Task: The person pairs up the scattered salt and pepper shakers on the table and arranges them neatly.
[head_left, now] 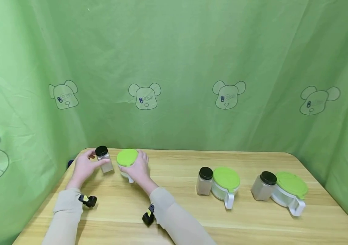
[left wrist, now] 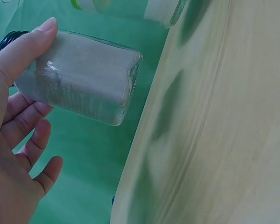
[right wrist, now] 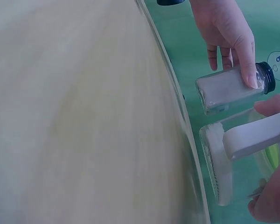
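My left hand (head_left: 83, 168) pinches a square glass spice jar (head_left: 107, 167) with a black lid between thumb and fingers, near the table's back left corner. Pale powder fills much of this jar, as the left wrist view shows. Just to its right, my right hand (head_left: 140, 167) grips a round clear seasoning pot (head_left: 126, 158) with a green lid, fingers and thumb around its upper sides. White contents lie at the pot's bottom in the right wrist view, where its white handle (right wrist: 256, 135) points toward the camera. Both containers are held close together, above the tabletop in the wrist views.
Right of centre stand another black-lidded jar (head_left: 204, 182) and a green-lidded pot (head_left: 226, 182) side by side. Farther right is a similar pair, a jar (head_left: 263, 186) and a pot (head_left: 290, 187). A green curtain (head_left: 180, 119) surrounds the wooden table (head_left: 168, 170) behind and at both sides.
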`<action>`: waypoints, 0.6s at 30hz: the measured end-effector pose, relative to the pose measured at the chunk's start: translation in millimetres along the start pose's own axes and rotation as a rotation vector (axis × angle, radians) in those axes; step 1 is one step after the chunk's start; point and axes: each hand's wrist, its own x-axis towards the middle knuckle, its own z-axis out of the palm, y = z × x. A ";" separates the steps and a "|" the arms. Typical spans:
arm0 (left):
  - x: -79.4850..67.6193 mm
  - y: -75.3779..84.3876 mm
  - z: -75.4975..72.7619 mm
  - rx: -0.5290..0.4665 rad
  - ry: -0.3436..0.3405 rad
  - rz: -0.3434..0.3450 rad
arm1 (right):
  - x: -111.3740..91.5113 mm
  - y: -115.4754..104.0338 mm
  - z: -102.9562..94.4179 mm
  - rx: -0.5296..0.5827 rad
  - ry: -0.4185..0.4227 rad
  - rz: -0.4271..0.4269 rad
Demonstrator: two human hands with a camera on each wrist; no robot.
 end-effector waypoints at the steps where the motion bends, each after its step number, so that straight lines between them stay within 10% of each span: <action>1: -0.2 1.1 -0.3 -0.002 -0.004 -0.004 | -0.5 0.0 -1.7 0.002 0.000 0.002; 18: -1.5 16.8 0.6 -0.054 -0.091 -0.014 | -7.8 -0.2 -26.6 0.026 0.024 -0.004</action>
